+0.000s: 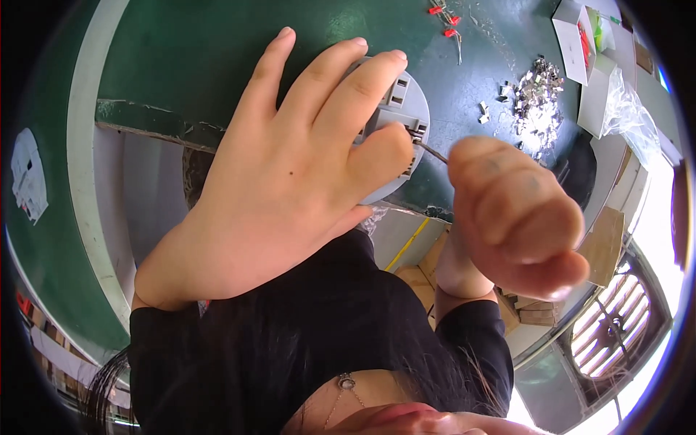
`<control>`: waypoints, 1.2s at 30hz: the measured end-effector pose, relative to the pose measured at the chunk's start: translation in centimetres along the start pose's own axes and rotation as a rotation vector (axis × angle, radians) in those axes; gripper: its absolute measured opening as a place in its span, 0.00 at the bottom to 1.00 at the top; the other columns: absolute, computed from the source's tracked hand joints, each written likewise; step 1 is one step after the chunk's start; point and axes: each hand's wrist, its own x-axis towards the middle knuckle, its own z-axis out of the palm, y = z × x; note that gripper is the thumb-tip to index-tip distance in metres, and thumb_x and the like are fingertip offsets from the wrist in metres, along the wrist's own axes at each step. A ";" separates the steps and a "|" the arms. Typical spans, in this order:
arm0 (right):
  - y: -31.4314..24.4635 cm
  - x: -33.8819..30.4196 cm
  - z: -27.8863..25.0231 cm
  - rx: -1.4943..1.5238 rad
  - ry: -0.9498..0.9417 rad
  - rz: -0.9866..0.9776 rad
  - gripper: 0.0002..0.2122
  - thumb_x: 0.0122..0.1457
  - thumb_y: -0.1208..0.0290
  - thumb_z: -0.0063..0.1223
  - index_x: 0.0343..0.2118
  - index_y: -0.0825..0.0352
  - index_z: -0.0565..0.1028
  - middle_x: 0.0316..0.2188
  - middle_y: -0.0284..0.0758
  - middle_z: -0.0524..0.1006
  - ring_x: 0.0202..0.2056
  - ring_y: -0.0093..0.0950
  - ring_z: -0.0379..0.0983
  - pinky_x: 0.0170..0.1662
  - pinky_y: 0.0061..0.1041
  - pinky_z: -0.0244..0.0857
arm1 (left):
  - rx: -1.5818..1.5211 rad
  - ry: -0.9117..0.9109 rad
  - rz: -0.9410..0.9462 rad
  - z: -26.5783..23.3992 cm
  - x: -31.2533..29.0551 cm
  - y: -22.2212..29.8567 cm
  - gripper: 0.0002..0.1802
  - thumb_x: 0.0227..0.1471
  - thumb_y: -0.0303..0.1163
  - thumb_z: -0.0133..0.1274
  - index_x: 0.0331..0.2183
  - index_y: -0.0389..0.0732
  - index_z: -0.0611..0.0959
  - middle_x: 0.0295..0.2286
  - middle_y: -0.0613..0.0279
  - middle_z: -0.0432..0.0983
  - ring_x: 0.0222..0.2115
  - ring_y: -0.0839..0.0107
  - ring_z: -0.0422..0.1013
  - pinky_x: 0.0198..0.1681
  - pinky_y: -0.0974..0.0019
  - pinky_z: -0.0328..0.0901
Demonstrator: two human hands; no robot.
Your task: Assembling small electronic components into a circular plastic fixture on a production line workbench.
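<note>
The left hand (297, 163) lies across a round grey part (420, 101) at the green table's (167, 65) edge — fingers splayed, index bent over it. A thin metal rod (434, 152) runs from the part to the right hand (518, 210), curled tight around it.

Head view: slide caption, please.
Left hand over a round grey part, right hand holding a thin rod to it, metal pieces piled nearby.

Scratched green worktop (159, 65) up at 12 o'clock, another green surface (61, 217) with a pale edge at 9. Slatted fan (615, 324) around 4, and wow, blinding white glare (663, 192) at 3.
</note>
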 end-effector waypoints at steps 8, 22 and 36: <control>0.4 0.9 -0.7 0.082 0.034 0.032 0.22 0.69 0.47 0.35 0.22 0.58 0.60 0.12 0.26 0.58 0.12 0.23 0.50 0.21 0.29 0.45 | 0.006 -0.013 -0.008 -0.2 -0.1 0.0 0.42 0.19 0.33 0.75 0.42 0.47 0.73 0.59 0.54 0.64 0.59 0.50 0.62 0.63 0.39 0.53; -4.0 -1.2 1.8 0.352 0.484 -0.178 0.19 0.61 0.61 0.50 0.15 0.53 0.59 0.10 0.19 0.54 0.13 0.17 0.44 0.25 0.25 0.41 | 0.054 0.266 -0.309 -5.6 -3.7 -1.8 0.42 0.30 0.40 0.75 0.49 0.41 0.74 0.58 0.46 0.65 0.60 0.53 0.63 0.63 0.50 0.56; -4.7 -5.5 -1.9 0.376 0.436 0.013 0.17 0.62 0.63 0.52 0.17 0.55 0.62 0.13 0.21 0.62 0.16 0.17 0.53 0.26 0.24 0.45 | 0.295 0.709 -0.738 -14.5 -21.6 -12.0 0.51 0.45 0.48 0.69 0.61 0.32 0.66 0.57 0.44 0.65 0.58 0.54 0.65 0.60 0.55 0.61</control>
